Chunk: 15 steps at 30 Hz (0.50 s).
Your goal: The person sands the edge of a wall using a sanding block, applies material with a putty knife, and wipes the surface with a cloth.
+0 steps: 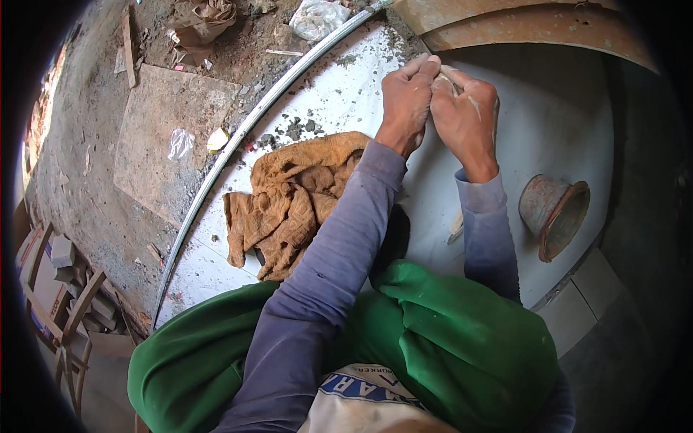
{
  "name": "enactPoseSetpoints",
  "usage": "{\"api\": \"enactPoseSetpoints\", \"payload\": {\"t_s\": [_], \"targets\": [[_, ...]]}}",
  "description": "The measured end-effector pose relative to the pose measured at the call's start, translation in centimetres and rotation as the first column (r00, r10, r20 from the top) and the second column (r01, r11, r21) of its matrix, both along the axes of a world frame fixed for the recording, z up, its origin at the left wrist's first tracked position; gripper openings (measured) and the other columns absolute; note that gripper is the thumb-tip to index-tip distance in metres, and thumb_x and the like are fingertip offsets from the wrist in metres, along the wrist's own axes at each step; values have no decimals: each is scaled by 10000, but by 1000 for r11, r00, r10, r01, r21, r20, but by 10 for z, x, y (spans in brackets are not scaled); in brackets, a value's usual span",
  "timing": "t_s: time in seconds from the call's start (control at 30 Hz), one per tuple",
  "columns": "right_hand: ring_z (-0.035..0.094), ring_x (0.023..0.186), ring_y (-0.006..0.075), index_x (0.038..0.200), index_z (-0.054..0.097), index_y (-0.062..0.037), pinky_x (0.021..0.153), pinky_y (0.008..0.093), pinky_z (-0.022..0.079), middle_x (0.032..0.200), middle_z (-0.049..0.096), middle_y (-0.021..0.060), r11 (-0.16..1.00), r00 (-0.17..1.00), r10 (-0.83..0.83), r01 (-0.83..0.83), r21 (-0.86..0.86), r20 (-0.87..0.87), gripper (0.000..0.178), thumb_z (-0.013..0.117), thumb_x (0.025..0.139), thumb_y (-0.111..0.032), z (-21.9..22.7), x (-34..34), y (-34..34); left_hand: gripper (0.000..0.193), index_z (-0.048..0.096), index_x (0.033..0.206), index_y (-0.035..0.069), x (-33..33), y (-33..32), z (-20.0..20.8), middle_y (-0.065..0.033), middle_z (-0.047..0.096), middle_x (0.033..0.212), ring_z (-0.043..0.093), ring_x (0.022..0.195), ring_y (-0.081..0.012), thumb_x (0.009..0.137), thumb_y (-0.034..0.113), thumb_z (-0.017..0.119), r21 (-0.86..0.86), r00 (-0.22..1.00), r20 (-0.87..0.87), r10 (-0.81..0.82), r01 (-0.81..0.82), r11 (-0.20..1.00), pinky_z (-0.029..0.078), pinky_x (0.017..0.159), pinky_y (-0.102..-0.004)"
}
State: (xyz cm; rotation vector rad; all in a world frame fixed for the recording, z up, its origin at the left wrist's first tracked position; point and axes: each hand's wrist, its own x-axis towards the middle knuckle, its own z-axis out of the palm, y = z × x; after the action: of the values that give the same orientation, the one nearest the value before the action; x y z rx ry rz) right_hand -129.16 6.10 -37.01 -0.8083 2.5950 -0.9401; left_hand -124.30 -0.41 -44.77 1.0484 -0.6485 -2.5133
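Observation:
My left hand (406, 103) and my right hand (468, 112) are close together at the far side of the white surface (498, 216), both closed, with dusty, smeared skin. A sliver of something pale shows among the right hand's fingers; its kind is hidden. What the left fingers grip, if anything, cannot be seen. A crumpled brown cloth (289, 206) lies left of my left forearm. Beside my right sleeve sits a small pale, pointed piece (455, 228), partly covered. To the right a stained round pot (554, 216) with a rusty rim lies tilted.
A curved wooden panel (534, 30) stands beyond my hands. A bent metal strip (209, 177) borders the white surface on the left, with grey crumbs (297, 128) near it. Past it are dirt, a flat board (170, 137), plastic scraps and a wooden frame (68, 310).

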Motion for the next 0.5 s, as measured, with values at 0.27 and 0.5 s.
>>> {"api": "enactPoseSetpoints", "payload": {"t_s": [0.27, 0.5], "targets": [[726, 693, 340, 1150, 798, 57, 726, 411, 587, 864, 757, 292, 992, 998, 53, -55, 111, 17, 334, 627, 916, -111, 10, -4, -6, 362, 709, 1316, -83, 5, 1, 6, -37, 730, 1040, 656, 885, -84, 1087, 197, 707, 12, 1000, 12, 10, -10, 1000, 559, 763, -254], [737, 718, 287, 1173, 789, 70, 736, 383, 584, 894, 763, 306, 997, 998, -55, 55, -61, 15, 351, 635, 931, -133, 26, 2, 16, 419, 681, 1380, -106, 1, 16, 45, -73, 754, 1085, 679, 916, -113, 1083, 189, 711, -86, 997, 70, -14, 20, 996, 563, 787, -258]]}}
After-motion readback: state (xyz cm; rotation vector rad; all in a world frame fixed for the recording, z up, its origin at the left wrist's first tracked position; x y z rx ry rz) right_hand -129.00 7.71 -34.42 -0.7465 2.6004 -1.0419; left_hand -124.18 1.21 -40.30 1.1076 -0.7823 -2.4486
